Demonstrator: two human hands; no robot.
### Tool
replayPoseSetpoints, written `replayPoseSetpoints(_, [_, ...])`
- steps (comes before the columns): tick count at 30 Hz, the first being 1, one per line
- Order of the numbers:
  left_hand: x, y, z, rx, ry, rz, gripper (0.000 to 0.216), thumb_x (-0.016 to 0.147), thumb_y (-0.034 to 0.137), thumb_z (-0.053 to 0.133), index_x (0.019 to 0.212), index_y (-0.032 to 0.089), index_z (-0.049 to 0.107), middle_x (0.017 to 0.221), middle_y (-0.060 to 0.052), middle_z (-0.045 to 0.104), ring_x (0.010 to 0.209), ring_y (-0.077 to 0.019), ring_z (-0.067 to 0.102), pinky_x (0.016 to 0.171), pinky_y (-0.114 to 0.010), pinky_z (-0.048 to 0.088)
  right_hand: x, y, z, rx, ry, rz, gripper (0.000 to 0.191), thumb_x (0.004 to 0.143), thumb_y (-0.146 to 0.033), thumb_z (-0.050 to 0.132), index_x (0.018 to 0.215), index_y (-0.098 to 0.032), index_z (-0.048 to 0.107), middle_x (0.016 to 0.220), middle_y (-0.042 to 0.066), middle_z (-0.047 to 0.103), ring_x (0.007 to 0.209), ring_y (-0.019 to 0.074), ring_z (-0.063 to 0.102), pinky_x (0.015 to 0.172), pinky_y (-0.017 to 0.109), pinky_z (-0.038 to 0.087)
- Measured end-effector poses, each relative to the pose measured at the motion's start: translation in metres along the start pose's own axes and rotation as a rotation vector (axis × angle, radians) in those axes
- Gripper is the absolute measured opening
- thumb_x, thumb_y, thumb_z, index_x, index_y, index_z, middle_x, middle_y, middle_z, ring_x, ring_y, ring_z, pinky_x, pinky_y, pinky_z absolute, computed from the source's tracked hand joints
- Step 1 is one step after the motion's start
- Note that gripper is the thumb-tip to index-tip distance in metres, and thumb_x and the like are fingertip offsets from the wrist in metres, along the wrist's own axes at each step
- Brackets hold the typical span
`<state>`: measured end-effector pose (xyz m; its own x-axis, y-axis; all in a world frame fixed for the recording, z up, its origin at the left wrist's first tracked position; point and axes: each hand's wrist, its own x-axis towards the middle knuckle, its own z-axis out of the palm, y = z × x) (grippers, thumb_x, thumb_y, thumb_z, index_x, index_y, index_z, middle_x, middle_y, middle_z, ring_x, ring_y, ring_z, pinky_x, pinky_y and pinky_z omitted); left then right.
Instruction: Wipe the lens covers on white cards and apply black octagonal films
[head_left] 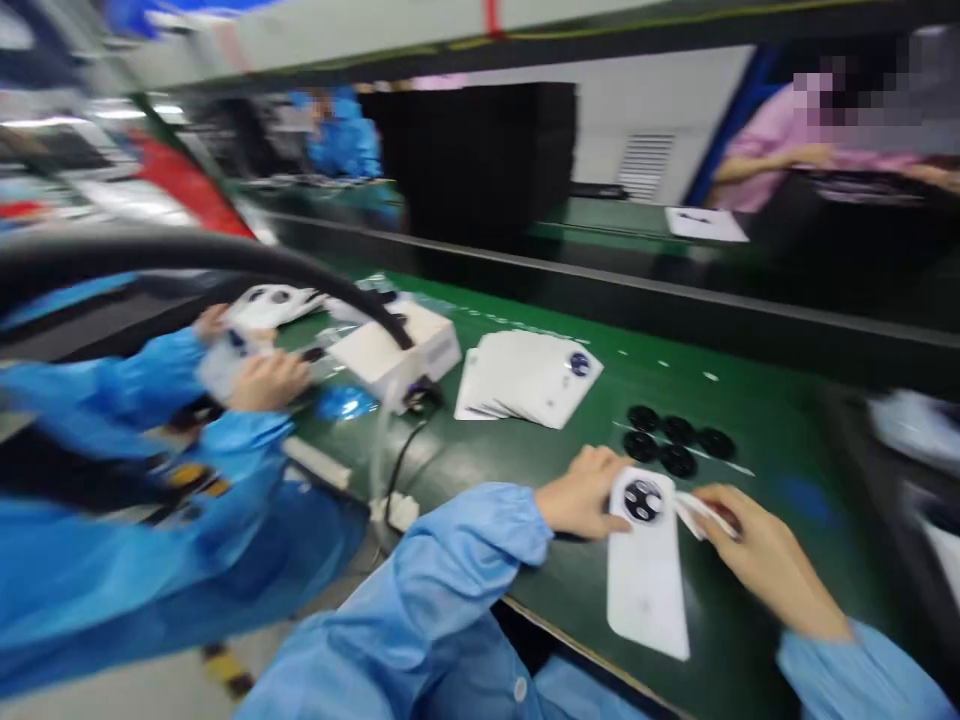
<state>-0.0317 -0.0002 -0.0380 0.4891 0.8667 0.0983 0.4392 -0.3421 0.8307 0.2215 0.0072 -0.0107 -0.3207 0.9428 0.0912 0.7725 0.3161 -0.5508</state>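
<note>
Left hand [589,495] grips a white panel [646,590], its black disc [643,501] seemingly fitted, near the worktop's [727,610] front edge; right hand [757,545], apart, pinches a small white piece [696,515] beside it; a fanned stack [525,375] toward the far edge looks done; five loose discs [678,430] seem unused.

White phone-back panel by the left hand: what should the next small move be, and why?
Probably bring the slim white piece in the right hand to the black camera ring: its tip is close by, and the left hand seems to steady the white phone-back panel.
</note>
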Motion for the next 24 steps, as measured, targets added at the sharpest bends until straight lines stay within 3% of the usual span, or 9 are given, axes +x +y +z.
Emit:
replayPoseSetpoints(3, [-0.006, 0.0, -0.002, -0.021, 0.033, 0.022, 0.062, 0.084, 0.04, 0.07, 0.138, 0.02, 0.047, 0.146, -0.013, 0.04, 0.134, -0.0354, 0.037, 0.112, -0.061, 0.028, 0.001, 0.007, 0.0, 0.232, 0.002, 0.11, 0.025, 0.094, -0.043, 0.054, 0.095, -0.02, 0.066, 0.095, 0.006, 0.066, 0.081, 0.0185, 0.063, 0.071, 0.032, 0.054])
replayPoseSetpoints(6, [-0.006, 0.008, -0.003, -0.091, 0.113, 0.037, 0.053, 0.088, 0.038, 0.066, 0.135, 0.021, 0.05, 0.147, -0.011, 0.04, 0.136, -0.0341, 0.037, 0.113, -0.06, 0.028, 0.002, -0.001, -0.008, 0.457, 0.03, 0.159, 0.028, 0.099, -0.044, 0.055, 0.105, -0.018, 0.062, 0.098, 0.005, 0.063, 0.075, 0.0137, 0.06, 0.063, 0.027, 0.054])
replayPoseSetpoints(11, [-0.003, 0.039, 0.007, -0.351, 0.2, 0.007, 0.038, 0.097, 0.038, 0.056, 0.128, 0.016, 0.054, 0.123, -0.011, 0.06, 0.11, -0.024, 0.061, 0.095, -0.047, 0.051, -0.014, -0.033, -0.017, 0.714, 0.029, 0.094, 0.027, 0.099, -0.042, 0.057, 0.098, -0.015, 0.062, 0.086, 0.002, 0.061, 0.069, 0.0117, 0.058, 0.058, 0.024, 0.051])
replayPoseSetpoints(14, [-0.001, 0.058, 0.016, -0.501, 0.184, -0.004, 0.036, 0.096, 0.038, 0.058, 0.124, 0.015, 0.056, 0.116, -0.01, 0.064, 0.104, -0.022, 0.064, 0.091, -0.043, 0.054, -0.025, -0.046, -0.016, 0.806, -0.027, 0.042, 0.033, 0.096, -0.046, 0.06, 0.088, -0.014, 0.063, 0.078, 0.0, 0.058, 0.062, 0.0097, 0.054, 0.053, 0.021, 0.048])
replayPoseSetpoints(18, [-0.003, 0.074, 0.022, -0.622, 0.195, -0.034, 0.022, 0.092, 0.035, 0.065, 0.094, 0.013, 0.063, 0.093, -0.003, 0.066, 0.087, -0.0166, 0.065, 0.083, -0.037, 0.054, -0.039, -0.052, -0.016, 0.858, -0.049, 0.047, 0.044, 0.093, -0.054, 0.059, 0.072, -0.015, 0.062, 0.07, -0.001, 0.053, 0.053, 0.0089, 0.051, 0.047, 0.022, 0.044])
replayPoseSetpoints(24, [-0.008, 0.088, 0.03, -0.77, 0.233, -0.084, 0.024, 0.086, 0.027, 0.072, 0.077, 0.014, 0.054, 0.098, -0.004, 0.067, 0.094, -0.0167, 0.064, 0.085, -0.033, 0.051, -0.061, -0.06, -0.005, 0.903, 0.154, 0.135, 0.029, 0.086, -0.047, 0.069, 0.098, -0.021, 0.066, 0.099, 0.004, 0.062, 0.085, 0.0159, 0.06, 0.062, 0.023, 0.05])
